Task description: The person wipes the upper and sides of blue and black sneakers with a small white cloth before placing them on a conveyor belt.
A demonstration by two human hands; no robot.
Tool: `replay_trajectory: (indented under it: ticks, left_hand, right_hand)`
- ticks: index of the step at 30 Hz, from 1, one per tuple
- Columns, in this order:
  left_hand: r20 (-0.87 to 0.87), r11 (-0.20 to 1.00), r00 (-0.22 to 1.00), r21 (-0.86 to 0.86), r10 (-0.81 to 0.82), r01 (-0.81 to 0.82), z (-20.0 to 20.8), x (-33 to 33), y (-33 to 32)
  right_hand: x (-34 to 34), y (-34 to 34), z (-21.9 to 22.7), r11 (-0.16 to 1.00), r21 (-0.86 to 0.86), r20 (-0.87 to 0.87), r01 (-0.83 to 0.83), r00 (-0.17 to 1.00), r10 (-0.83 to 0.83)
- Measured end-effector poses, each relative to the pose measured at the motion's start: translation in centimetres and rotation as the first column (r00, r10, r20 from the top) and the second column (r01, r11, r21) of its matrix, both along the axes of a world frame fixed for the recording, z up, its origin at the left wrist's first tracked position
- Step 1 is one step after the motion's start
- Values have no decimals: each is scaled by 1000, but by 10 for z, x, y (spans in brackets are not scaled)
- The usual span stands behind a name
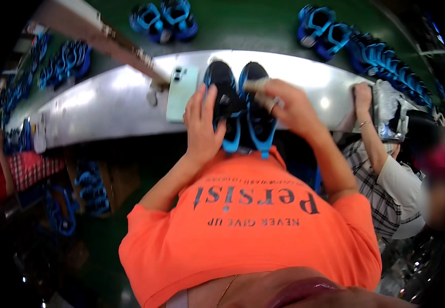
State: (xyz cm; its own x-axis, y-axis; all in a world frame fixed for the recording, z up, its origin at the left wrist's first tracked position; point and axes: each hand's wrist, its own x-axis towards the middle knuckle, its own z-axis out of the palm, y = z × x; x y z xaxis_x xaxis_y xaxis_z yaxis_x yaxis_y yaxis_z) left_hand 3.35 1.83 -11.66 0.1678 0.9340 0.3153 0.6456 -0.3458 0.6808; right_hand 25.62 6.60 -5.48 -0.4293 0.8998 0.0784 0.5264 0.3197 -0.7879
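A pair of black and blue shoes lies on the metal bench in front of me, toes pointing away. My left hand rests against the left shoe, thumb by its opening and fingers along its outer side, closed on it. Over the right shoe is my right hand, slightly blurred. Its fingers are bent in toward the shoe's upper, and pale coverings wrap some fingertips. Whatever those fingers pinch is hidden. A pale green phone lies just left of my left hand.
The curved metal bench runs across, with a post at its left. Beyond, on a green surface, stand more blue shoes and a long row. A co-worker's hand rests at right; another person's checked clothing shows at left.
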Motion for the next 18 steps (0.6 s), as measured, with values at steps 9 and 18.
replay_trajectory:
  ticks: [9,18]
  left_hand:
    - [119,942,985,-325,126,-81,-25,-19,10]
    - [133,898,962,-407,237,-166,-20,-6,21]
  right_hand:
    - [-27,48,-43,890,-160,-12,-427,902,431]
    - [-46,83,-42,864,-152,101,-480,862,497]
